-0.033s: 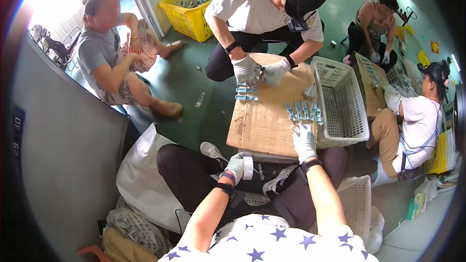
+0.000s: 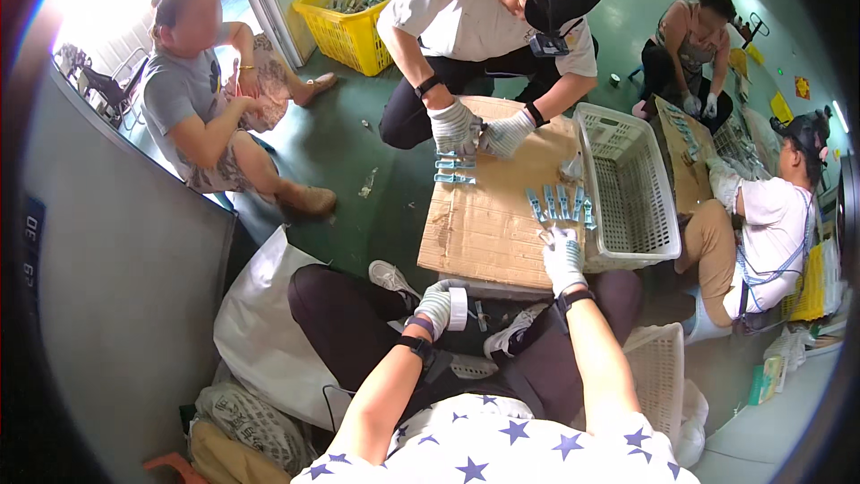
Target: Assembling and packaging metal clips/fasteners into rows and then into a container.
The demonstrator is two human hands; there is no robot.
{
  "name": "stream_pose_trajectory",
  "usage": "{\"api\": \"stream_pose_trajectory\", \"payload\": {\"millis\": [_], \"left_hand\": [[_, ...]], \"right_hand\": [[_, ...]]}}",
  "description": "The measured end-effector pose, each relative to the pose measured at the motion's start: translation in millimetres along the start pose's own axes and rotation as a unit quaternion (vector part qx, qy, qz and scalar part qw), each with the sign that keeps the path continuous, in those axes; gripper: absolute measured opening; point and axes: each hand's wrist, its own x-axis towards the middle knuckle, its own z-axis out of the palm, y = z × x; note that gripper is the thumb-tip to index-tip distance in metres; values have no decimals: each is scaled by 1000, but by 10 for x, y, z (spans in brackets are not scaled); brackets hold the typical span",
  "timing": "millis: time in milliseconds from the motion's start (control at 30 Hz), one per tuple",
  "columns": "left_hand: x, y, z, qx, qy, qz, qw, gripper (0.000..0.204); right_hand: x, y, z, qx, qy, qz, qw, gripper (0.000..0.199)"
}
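Note:
My left hand (image 2: pixel 435 307), in a striped knit glove, is closed on a white roll of tape (image 2: pixel 458 309) just off the near edge of the cardboard sheet (image 2: pixel 488 242). Over the cardboard's right side, my gloved right hand (image 2: pixel 563 262) has its fingertips together at a small greyish piece too small to name. Just beyond those fingers lies a fanned row of light-blue clips (image 2: pixel 563 203), like clothes pegs. Across from me, a co-worker's gloved hands (image 2: pixel 482 132) work on a small dark piece, with more blue clips (image 2: pixel 455 170) beside them.
A white plastic crate (image 2: pixel 627 255) stands against the cardboard's right edge; another white basket (image 2: pixel 657 372) is beside my right leg. A yellow basket (image 2: pixel 358 45) holds small parts at the back. One person sits at left; two work at right around another cardboard (image 2: pixel 681 170).
My right hand has shifted very slightly away from me at the clips. My left hand stays still with the tape.

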Motion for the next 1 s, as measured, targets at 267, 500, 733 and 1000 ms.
{"api": "stream_pose_trajectory", "payload": {"millis": [267, 500, 733, 1000], "left_hand": [[42, -46, -114, -39, 23, -25, 999, 18], [59, 51, 18, -51, -12, -31, 998, 17], [-75, 54, 0, -16, -12, -2, 1000, 16], [134, -125, -86, -49, -11, 20, 999, 17]], "right_hand": [[-402, -419, -139, 332, -323, 3, 886, 18], [-602, -556, -446, 303, -309, 90, 897, 20], [-226, -313, -50, 446, -100, 178, 872, 21], [-118, 237, 389, 571, 8, 306, 762, 17]]}}
